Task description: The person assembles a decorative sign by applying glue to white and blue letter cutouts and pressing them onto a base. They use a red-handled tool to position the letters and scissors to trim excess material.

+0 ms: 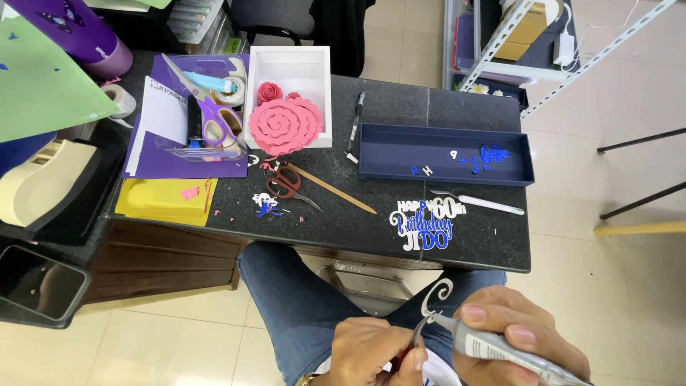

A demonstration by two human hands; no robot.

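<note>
Bright, even indoor daylight, soft shadows, mild glare on floor tiles, wide-angle bending at edges.

A single camera, worn on the person's head, looks steeply down and forward. The left hand (371, 350) and right hand (518, 336) sit very close at the bottom edge, over the lap. The dark table (400, 129) spans the middle distance, its far edge near the top, with tiled floor (614, 271) showing to the right.
</note>
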